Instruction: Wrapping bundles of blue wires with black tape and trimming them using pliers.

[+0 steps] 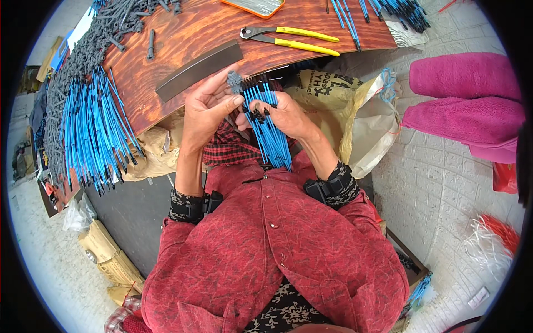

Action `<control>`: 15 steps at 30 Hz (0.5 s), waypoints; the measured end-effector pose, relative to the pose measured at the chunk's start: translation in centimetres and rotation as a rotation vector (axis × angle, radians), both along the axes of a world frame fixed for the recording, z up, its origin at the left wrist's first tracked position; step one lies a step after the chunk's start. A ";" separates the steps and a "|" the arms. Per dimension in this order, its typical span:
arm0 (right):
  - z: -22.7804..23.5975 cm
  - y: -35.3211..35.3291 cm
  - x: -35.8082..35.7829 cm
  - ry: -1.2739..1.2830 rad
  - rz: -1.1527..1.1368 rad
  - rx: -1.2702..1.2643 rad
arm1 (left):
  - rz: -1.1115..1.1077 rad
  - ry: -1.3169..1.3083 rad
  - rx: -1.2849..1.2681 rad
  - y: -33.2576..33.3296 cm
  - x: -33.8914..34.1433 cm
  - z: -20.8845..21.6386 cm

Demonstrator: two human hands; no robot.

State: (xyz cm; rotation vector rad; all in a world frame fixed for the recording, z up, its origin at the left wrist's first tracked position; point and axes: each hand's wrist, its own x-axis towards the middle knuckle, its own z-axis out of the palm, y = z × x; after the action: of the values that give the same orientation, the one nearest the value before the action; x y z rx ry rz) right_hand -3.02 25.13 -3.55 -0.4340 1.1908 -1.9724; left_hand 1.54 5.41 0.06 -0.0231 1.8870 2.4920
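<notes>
My right hand is closed around a bundle of blue rods (pixel 275 145), thumb across it; the bundle hangs in front of my red jacket (pixel 233 244), just off the edge of the wooden table (pixel 189 36); my left hand (pixel 210 108), half curled, holds a grey plastic piece (pixel 234 83) beside the rods' black upper ends; yellow-handled pincers (pixel 305 41) lie beyond.

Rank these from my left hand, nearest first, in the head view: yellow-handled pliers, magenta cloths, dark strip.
1. Dark strip: on the table, just beyond the left hand.
2. Yellow-handled pliers: also there, farther right.
3. Magenta cloths: far right.
</notes>
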 end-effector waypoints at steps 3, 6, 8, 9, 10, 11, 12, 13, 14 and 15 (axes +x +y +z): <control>0.3 -0.2 -0.2 -0.025 0.003 0.050 | 0.003 -0.024 0.004 0.0 -0.1 0.0; 0.4 -0.2 -0.4 -0.030 0.014 0.090 | 0.002 -0.026 0.000 0.0 -0.1 0.3; 0.5 -0.2 -0.4 -0.027 0.020 0.085 | -0.002 0.006 -0.032 0.0 0.0 0.3; 0.6 -0.2 -0.4 -0.022 0.022 0.098 | -0.001 0.009 -0.031 0.0 0.1 0.4; 0.7 -0.2 -0.4 -0.016 0.024 0.111 | -0.011 0.015 -0.047 -0.1 0.2 0.6; 0.6 -0.2 -0.4 -0.019 0.022 0.110 | -0.024 0.014 -0.064 -0.1 0.2 0.6; 0.4 -0.2 -0.5 -0.018 0.021 0.094 | -0.026 0.011 -0.064 -0.1 0.1 0.6; 0.3 -0.1 -0.5 -0.018 0.020 0.078 | -0.024 0.012 -0.079 -0.1 0.1 0.6; 0.3 -0.1 -0.4 -0.016 0.020 0.078 | -0.019 0.017 -0.094 0.0 0.2 0.7; 0.4 -0.1 -0.4 0.001 0.020 0.083 | -0.019 0.017 -0.094 0.1 0.3 0.7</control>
State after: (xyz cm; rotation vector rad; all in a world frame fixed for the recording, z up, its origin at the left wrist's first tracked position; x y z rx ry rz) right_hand -3.43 25.05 -3.18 -0.4028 1.2597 -1.8984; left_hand 1.82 5.48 0.78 0.0153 2.0000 2.3972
